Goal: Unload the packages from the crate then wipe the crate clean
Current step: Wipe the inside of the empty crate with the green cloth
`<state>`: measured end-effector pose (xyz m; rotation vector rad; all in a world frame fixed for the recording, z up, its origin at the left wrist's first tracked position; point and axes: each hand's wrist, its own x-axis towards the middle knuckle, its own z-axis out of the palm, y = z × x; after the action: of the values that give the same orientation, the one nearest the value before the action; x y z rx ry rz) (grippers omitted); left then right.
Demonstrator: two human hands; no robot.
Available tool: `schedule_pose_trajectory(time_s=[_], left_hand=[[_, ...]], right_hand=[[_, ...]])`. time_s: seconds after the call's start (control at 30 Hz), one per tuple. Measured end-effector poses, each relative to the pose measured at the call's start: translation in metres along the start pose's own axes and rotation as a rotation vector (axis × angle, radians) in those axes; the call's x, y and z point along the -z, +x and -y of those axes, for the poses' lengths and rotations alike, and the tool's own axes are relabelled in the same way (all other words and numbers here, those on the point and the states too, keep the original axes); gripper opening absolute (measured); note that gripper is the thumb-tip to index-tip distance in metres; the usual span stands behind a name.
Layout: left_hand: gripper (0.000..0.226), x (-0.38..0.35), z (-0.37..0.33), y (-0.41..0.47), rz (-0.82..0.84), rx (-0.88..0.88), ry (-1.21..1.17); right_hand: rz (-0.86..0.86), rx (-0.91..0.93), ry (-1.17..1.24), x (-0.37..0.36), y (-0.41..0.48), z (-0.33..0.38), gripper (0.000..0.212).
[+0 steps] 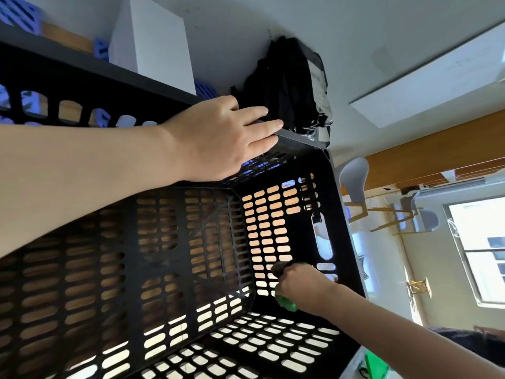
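A black slotted plastic crate [297,149] fills most of the head view, and nothing lies inside it. My left hand [218,138] rests flat on the crate's far rim, fingers straight. My right hand [302,285] is down inside the crate against its right wall and grips a green cloth [287,305]. A black plastic package [289,83] lies just beyond the crate's far corner. A white box [155,42] stands behind the far rim.
Blue slotted items [19,12] and a wooden piece lie beyond the crate at the far left. A white board [437,77] lies at the far right. Grey chairs [352,176] and a window [481,250] are on the right. A green package [375,362] shows bottom right.
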<state>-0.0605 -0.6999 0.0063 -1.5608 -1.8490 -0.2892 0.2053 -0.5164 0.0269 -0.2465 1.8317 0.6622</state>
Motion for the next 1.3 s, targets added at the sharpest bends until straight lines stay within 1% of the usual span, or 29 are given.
schedule_pose_trajectory(time_s=[0.03,0.07,0.1,0.13,0.2,0.23,0.27,0.33,0.4,0.47,0.53,0.57,0.63,0.7,0.73,0.77,0.8,0.83,0.87,0.9,1.0,1.07,1.13,1.17,1.2,1.23,1.3], left_hand=[[0.057,0.000,0.000,0.000,-0.010,-0.002,0.001],[0.057,0.000,0.000,0.001,-0.018,-0.004,0.001],[0.057,0.000,0.001,0.001,-0.022,-0.005,0.000],[0.057,0.000,0.001,0.001,-0.023,-0.006,-0.003],[0.056,0.000,0.001,0.000,-0.023,-0.002,-0.003],[0.055,0.000,0.001,-0.001,-0.024,0.000,0.000],[0.054,0.000,0.001,-0.001,-0.025,0.002,0.004],[0.052,0.002,0.002,-0.001,-0.027,0.008,-0.002],[0.051,0.003,0.001,0.000,-0.025,0.013,-0.013],[0.052,0.003,0.001,0.000,-0.018,0.010,-0.008],[0.052,0.003,0.002,-0.001,-0.011,0.003,-0.001],[0.052,0.003,0.004,-0.002,-0.015,0.003,0.005],[0.051,0.004,0.004,-0.002,-0.028,0.000,0.003],[0.051,0.005,0.002,-0.002,-0.014,0.008,-0.007],[0.052,0.005,0.001,-0.001,-0.005,0.013,-0.015],[0.052,0.005,0.001,-0.001,0.001,0.018,-0.027],[0.052,0.005,0.001,-0.001,0.001,0.021,-0.040],[0.052,0.006,0.001,0.000,-0.004,0.024,-0.048],[0.052,0.006,0.001,0.000,-0.014,0.023,-0.047],[0.052,0.007,0.002,0.000,-0.022,0.020,-0.043],[0.051,0.009,0.002,0.000,-0.015,0.025,-0.063],[0.051,0.009,0.002,0.000,-0.016,0.027,-0.066],[0.052,0.009,0.003,0.000,-0.021,0.019,-0.060],[0.052,0.008,0.003,0.000,-0.021,0.017,-0.061],[0.051,0.008,0.003,-0.001,-0.024,0.014,-0.065],[0.049,0.006,0.002,-0.001,-0.029,0.008,-0.066],[0.047,0.003,0.002,-0.002,-0.038,-0.006,-0.060]], right_hand=[[0.007,-0.010,-0.005,0.002,0.000,-0.001,0.024],[-0.033,-0.015,0.010,0.007,0.000,-0.004,0.025],[-0.116,-0.016,0.015,0.013,0.000,-0.008,0.026],[-0.267,-0.025,0.009,0.020,0.001,-0.014,0.027],[-0.628,-0.076,0.031,0.034,0.002,-0.030,0.029],[-0.766,-0.113,0.023,0.042,0.003,-0.038,0.028],[-0.853,-0.158,-0.015,0.049,0.005,-0.044,0.027],[-0.929,-0.248,-0.141,0.054,0.011,-0.055,0.024],[-0.922,-0.319,-0.176,0.048,0.016,-0.063,0.018],[-0.879,-0.373,-0.133,0.039,0.015,-0.066,0.013],[-0.805,-0.372,-0.071,0.031,0.008,-0.057,0.017],[-0.751,-0.345,-0.037,0.024,0.003,-0.050,0.021],[-0.584,-0.240,0.044,0.003,-0.012,-0.027,0.024],[-0.460,-0.135,0.095,-0.019,-0.033,-0.002,0.012],[-0.419,-0.118,0.109,-0.026,-0.043,0.007,0.016],[-0.374,-0.099,0.119,-0.031,-0.049,0.011,0.025],[-0.292,-0.090,0.144,-0.028,-0.053,0.011,0.029],[-0.217,-0.069,0.160,-0.024,-0.055,0.007,0.027],[-0.201,-0.050,0.139,-0.019,-0.055,0.001,0.020],[-0.275,-0.042,0.117,-0.012,-0.054,-0.005,0.016],[-0.594,-0.151,0.118,0.018,-0.054,-0.027,0.028],[-0.820,-0.224,0.051,0.045,-0.054,-0.045,0.034],[-0.939,-0.322,-0.041,0.065,-0.048,-0.066,0.035],[-0.965,-0.364,-0.079,0.068,-0.044,-0.076,0.031],[-0.943,-0.403,-0.093,0.069,-0.040,-0.082,0.026],[-0.899,-0.435,-0.085,0.068,-0.037,-0.087,0.023],[-0.795,-0.464,-0.020,0.059,-0.037,-0.089,0.025]])
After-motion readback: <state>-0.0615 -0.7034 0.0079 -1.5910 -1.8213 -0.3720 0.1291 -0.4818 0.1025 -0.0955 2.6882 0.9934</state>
